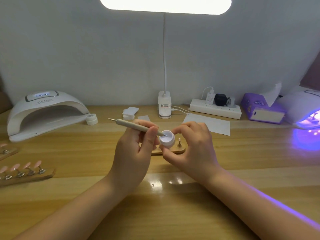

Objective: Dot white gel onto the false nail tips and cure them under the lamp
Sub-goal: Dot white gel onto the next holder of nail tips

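My left hand (136,149) pinches a grey dotting pen (133,126), and the pen's tip dips into a small white gel pot (166,138). My right hand (192,148) holds that pot tilted toward me above the table. Behind the pot lies a wooden nail stand (174,150), mostly hidden, with one small holder (179,143) showing. At the left, pink false nail tips (27,166) stand on another wooden strip (27,178). A white curing lamp (46,113) sits at the back left, unlit inside. A second lamp (304,111) at the right edge glows violet.
The pot's lid (91,118) lies beside the left lamp. A clip desk lamp (164,108), white pads (130,112), a paper sheet (207,124), a power strip (215,109) and a purple tissue box (261,108) line the back. Another nail strip (7,151) pokes in at the far left.
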A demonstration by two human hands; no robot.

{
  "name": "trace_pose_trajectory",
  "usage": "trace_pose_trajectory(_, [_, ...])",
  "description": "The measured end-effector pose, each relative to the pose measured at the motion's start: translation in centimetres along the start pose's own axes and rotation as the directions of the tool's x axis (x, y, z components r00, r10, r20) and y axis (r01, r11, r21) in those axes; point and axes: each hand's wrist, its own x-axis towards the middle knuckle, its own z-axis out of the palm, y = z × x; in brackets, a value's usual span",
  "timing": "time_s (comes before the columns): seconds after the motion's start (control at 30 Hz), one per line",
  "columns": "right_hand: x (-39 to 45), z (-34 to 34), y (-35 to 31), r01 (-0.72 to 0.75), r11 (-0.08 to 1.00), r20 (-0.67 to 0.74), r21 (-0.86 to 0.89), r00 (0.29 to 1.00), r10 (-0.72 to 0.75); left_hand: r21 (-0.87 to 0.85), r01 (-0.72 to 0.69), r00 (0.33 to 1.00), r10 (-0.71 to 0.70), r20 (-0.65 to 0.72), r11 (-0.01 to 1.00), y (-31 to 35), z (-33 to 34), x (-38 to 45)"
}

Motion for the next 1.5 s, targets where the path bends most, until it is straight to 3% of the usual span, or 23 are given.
trace_pose_trajectory(0.27, [-0.19, 0.28, 0.2, -0.015, 1.0, 0.006, -0.001, 1.0, 0.015, 0.095, -0.029, 0.999, 0.031, -0.014, 0.995, -0.62, -0.2, 0.06])
trace_pose_trajectory(1.0, [-0.38, 0.42, -0.22, -0.015, 0.987, 0.05, 0.162, 0.999, 0.007, 0.118, 0.021, 1.0, -0.019, -0.016, 0.993, -0.58, -0.16, -0.06])
trace_pose_trajectory(1.5, [-0.32, 0.32, -0.25, -0.022, 0.986, 0.08, 0.165, 0.997, 0.009, 0.155, 0.003, 1.0, -0.002, -0.009, 0.988, -0.87, -0.36, 0.12])
